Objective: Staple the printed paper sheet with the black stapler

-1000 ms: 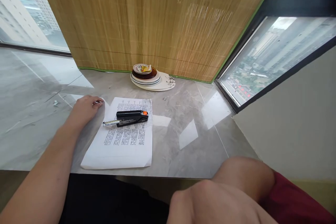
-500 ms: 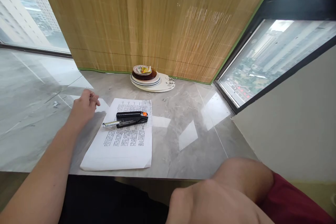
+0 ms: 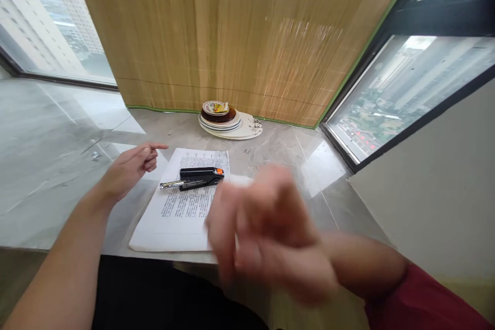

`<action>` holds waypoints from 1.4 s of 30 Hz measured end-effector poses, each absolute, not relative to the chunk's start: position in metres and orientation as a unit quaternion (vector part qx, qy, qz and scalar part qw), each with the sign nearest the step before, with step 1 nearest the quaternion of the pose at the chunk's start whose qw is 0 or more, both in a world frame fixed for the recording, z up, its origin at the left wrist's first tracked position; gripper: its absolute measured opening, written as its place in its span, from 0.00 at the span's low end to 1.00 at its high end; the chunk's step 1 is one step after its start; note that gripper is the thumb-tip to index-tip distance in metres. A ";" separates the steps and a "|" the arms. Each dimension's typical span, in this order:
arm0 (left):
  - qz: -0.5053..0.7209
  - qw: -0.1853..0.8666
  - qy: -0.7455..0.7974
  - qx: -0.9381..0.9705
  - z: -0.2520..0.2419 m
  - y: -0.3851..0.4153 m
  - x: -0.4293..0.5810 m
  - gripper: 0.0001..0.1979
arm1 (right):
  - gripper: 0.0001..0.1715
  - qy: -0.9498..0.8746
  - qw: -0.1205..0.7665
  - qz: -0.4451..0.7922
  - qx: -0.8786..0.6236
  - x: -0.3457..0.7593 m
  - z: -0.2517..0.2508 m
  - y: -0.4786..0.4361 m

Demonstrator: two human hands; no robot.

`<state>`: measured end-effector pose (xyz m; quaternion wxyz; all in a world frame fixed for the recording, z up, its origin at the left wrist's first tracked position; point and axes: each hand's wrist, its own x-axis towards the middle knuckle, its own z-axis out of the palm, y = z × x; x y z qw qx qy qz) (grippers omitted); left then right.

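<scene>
A black stapler [image 3: 201, 178] with an orange tip lies on a stack of printed sheets [image 3: 174, 232]. Its metal magazine sticks out to the left. Just left of the paper, my left hand [image 3: 133, 165] is over the stone counter, index finger stretched out toward the right and the other fingers loosely bent, holding nothing. My right hand [image 3: 266, 237] is raised close to the camera, in front of the paper's lower right part. Motion smears its bent fingers, and whether anything is between them cannot be made out.
A pile of plates [image 3: 220, 122] with a small yellow packet on top stands at the back by the bamboo blind [image 3: 232, 36]. Small scraps [image 3: 95, 155] lie on the counter at left. Windows flank both sides; a wall [image 3: 433, 180] rises at right.
My right hand has come up from the lower edge to in front of the paper. My left index finger has stretched out toward the right. The view has shifted slightly; the stapler stays on the paper.
</scene>
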<state>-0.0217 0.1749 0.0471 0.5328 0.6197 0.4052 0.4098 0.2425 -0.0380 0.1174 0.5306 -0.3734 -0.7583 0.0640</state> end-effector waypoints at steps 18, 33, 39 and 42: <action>0.231 0.302 0.453 0.806 0.060 0.152 -0.020 0.16 | 0.14 -0.766 0.438 0.157 -0.444 0.250 -0.003 0.085; 0.118 0.315 0.424 0.841 0.050 0.151 -0.008 0.15 | 0.14 -0.758 0.451 0.166 -0.440 0.251 -0.006 0.087; 0.125 0.318 0.406 0.848 0.050 0.151 -0.006 0.14 | 0.14 -0.756 0.451 0.171 -0.443 0.250 -0.007 0.087; 0.129 0.312 0.398 0.853 0.047 0.151 -0.006 0.13 | 0.14 -0.756 0.452 0.169 -0.443 0.251 -0.007 0.088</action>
